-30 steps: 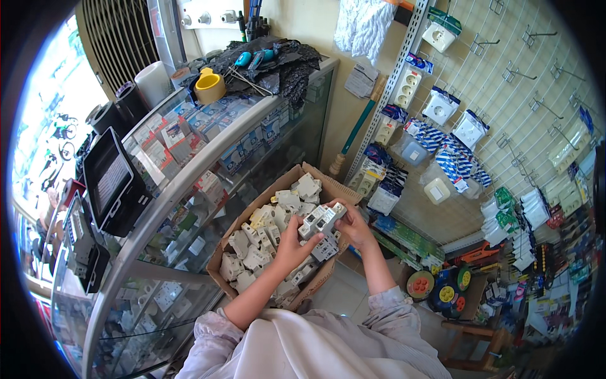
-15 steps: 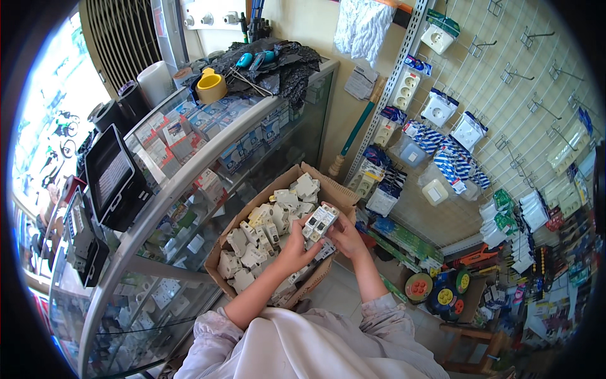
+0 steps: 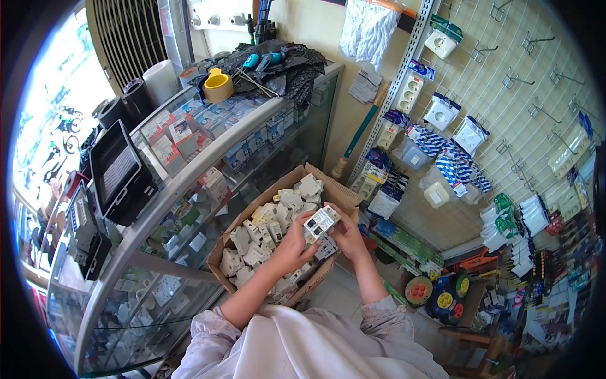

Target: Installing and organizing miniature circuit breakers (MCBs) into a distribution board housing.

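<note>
Between both hands, above the near right part of an open cardboard box [image 3: 310, 292], is a white circuit breaker [image 3: 322, 221] with dark parts on its face. My left hand [image 3: 294, 247] grips its left and lower side, fingers closed around it. On the other side, my right hand [image 3: 348, 236] holds its right end with thumb and fingers. Many loose white and cream breakers [image 3: 256, 254] fill the box in a jumbled heap. My hands and forearms hide part of that heap.
A glass display counter [image 3: 189, 165] with a metal rim stands left of the box. On it lie a yellow tape roll [image 3: 218, 87] and an open black case [image 3: 118, 169]. At the right, a wire grid [image 3: 483, 95] carries packaged sockets; cable reels [image 3: 444, 299] sit below.
The view has shifted slightly, so the surroundings sit a little to the right. The breaker's face is turned slightly differently in my hands. Both hands keep their hold.
</note>
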Tool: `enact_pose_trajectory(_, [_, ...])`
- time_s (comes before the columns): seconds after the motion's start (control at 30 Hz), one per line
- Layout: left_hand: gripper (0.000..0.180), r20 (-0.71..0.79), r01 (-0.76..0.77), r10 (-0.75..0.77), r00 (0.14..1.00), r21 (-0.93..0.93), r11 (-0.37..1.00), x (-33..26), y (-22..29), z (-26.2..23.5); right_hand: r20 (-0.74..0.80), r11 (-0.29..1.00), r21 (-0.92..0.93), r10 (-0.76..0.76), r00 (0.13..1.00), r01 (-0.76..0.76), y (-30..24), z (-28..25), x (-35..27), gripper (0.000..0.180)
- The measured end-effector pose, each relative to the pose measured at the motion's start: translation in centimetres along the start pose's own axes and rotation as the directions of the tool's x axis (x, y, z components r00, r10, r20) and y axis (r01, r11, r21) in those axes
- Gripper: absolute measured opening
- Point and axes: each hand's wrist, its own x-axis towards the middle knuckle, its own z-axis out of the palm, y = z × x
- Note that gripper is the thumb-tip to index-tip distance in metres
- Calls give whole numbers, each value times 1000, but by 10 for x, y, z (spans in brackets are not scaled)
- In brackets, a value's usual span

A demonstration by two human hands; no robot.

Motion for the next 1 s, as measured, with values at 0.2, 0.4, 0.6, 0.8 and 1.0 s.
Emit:
enact_pose_trajectory(0.2, [61, 33, 72, -72, 997, 4, 997, -20, 0, -25, 61, 985, -135, -104, 993, 112, -13, 33, 0, 60])
enact_pose_trajectory(0.4, [62, 76, 78, -78, 994, 5, 997, -64, -10, -77, 164, 942, -335, 30, 986, 27, -28, 74, 3, 49])
enact_pose_trajectory(0.6, [57, 97, 182, -185, 978, 31, 983, -115, -4, -144, 247, 935, -352, 45, 968, 46, -14, 144, 14, 53])
enact_pose_trajectory(0.8, [54, -237, 73, -133, 962, -249, 966, -180, 10, -197, 318, 920, -349, -65, 946, 180, -9, 239, 22, 51])
enact_pose_trajectory(1.0, [51, -468, 59, 107, 877, 327, 943, -241, 48, -272, 430, 875, -378, -124, 894, 303, -5, 336, 33, 49])
